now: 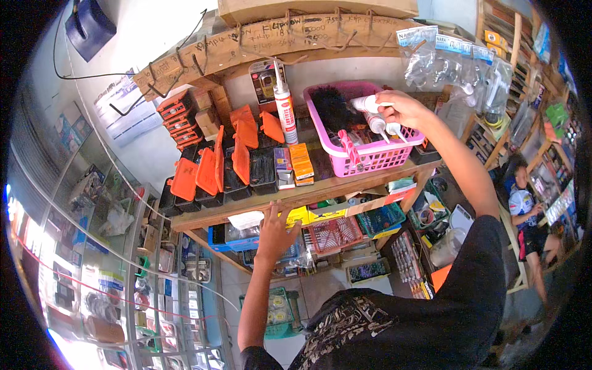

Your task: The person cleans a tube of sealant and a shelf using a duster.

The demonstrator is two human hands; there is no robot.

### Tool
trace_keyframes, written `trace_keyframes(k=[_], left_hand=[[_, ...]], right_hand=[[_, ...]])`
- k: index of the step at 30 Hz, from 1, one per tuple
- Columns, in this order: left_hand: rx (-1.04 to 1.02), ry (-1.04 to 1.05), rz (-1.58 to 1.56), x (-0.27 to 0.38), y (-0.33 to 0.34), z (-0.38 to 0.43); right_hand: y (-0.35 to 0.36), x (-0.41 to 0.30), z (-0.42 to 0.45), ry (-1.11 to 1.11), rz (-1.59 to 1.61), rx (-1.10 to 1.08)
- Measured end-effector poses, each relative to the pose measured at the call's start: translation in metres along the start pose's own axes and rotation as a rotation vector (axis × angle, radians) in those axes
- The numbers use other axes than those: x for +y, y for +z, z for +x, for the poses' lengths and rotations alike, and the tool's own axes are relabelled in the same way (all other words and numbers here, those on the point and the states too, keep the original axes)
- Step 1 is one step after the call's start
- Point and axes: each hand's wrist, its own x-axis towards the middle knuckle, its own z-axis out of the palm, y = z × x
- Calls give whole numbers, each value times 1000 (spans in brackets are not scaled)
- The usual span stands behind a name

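Observation:
My right hand is over the right side of a pink plastic basket, its fingers closed around a white bottle with a nozzle. More white nozzle bottles lie just below the fingers, inside the basket. Black bristly material and a pink-and-white wrapped item are also in it. My left hand rests with spread fingers on the front edge of the wooden shelf and grips nothing. A sealant cartridge stands upright left of the basket.
Black boxes with orange lids line the shelf's left part, beside small orange cartons. Metal hooks jut from a board above. Bagged fittings hang at the right. Baskets fill the lower shelf. A person is at far right.

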Motion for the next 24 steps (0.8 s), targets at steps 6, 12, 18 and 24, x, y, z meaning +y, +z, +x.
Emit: trace_keyframes(k=[6,12,18,24], left_hand=[[7,89,-113,13,-30,18],[226,289,-201,84,-75,64],[312,580,1,93,-84,79],[176,325,-272,85,-76,3]], right_hand=[[42,-14,-92,-85,-37,36],[91,-24,-168,-106,-43,-109],[125,-22,-188,202,162,-543],[131,1,-141,-230,-408,-538]])
